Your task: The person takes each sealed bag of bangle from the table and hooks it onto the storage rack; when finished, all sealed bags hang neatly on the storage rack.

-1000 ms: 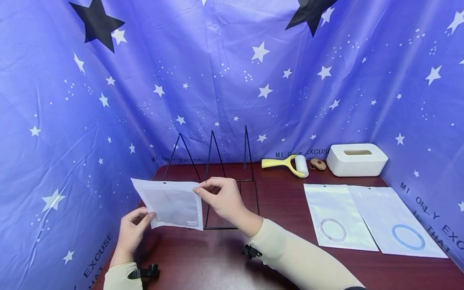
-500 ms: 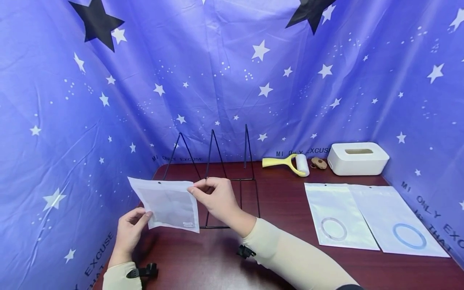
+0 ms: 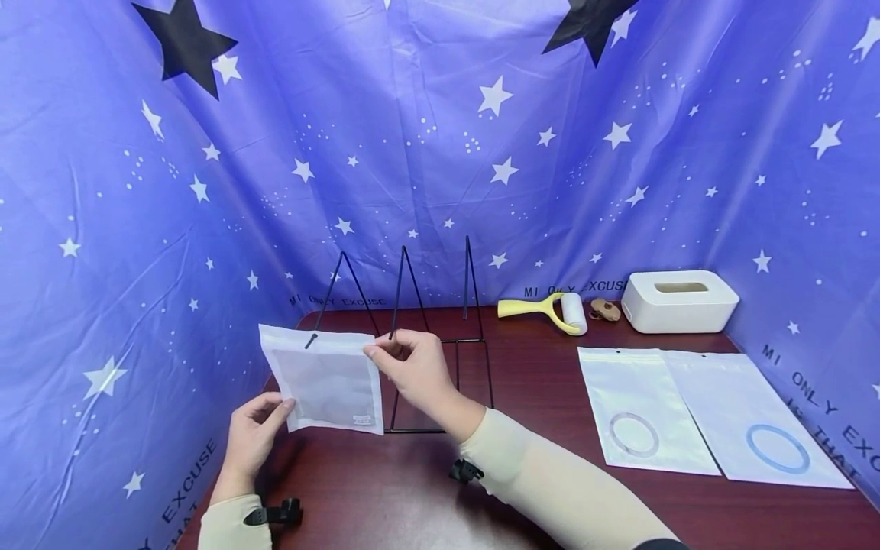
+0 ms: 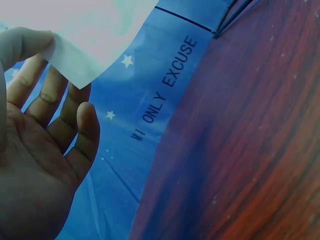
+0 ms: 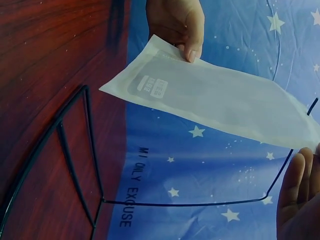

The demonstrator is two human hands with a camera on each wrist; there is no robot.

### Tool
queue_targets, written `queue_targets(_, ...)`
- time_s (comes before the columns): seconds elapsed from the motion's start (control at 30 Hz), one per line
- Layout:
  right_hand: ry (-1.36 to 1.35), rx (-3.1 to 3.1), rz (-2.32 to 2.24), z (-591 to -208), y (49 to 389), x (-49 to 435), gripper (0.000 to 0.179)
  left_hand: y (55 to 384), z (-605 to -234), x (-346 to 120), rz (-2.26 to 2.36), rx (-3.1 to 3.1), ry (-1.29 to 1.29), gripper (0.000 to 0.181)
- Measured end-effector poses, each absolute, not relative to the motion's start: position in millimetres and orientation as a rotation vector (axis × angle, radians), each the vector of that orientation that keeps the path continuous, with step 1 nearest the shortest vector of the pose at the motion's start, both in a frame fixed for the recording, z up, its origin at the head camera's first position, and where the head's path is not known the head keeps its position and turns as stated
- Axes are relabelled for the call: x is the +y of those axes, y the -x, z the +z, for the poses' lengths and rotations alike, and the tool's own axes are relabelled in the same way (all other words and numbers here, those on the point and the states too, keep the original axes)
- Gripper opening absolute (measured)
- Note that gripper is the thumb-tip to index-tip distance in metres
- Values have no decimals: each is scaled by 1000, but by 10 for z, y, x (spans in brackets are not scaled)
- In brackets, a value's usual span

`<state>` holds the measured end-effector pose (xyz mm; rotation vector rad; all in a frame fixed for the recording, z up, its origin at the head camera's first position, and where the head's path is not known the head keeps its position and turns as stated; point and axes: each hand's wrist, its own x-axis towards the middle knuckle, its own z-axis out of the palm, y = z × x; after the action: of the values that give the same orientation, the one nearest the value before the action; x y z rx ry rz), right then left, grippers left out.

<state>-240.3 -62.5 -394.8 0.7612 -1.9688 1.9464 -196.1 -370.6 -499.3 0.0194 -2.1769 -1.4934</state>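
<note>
A white, partly see-through zip bag (image 3: pixel 333 382) with a dark flat content and a small label hangs between both hands. My left hand (image 3: pixel 250 439) pinches its lower left edge between thumb and fingers; the left wrist view shows that thumb on the bag's corner (image 4: pixel 82 65). My right hand (image 3: pixel 422 374) pinches the upper right corner. Behind the bag stands a black wire rack (image 3: pixel 406 283) with several bent prongs. The leftmost prong's tip (image 3: pixel 312 341) pokes through the hole in the bag's top edge. The bag hides part of the rack's base.
Two white zip bags lie at the right, one with a pale ring (image 3: pixel 633 435), the other with a blue ring (image 3: pixel 778 448). At the back are a yellow-handled lint roller (image 3: pixel 539 309), a small brown object (image 3: pixel 604 310) and a white tissue box (image 3: pixel 681 305). Starry curtains surround the table.
The bag first shifted slightly left, then rose and moved back to the right, with both hands following. The rack prong's tip now shows in front of the bag, through its hole.
</note>
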Motion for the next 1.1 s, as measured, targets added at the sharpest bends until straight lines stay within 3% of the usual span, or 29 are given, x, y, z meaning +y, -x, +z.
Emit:
queue_targets(0.3,-735,-1975,1973,-3935,2617,-669,11,1950,-4729,-3526,-1480,-2203,-22,11)
queue_targets(0.7,-760,-1994,1927,-3905,2884,-683,11,2336,-4957,-3773,-1517,-2184,-36,15)
queue_targets(1.1,-688,-2049,1866,-3863,3148,-700,13,2566,-4790,-3640,-1520,-2179,-33,19)
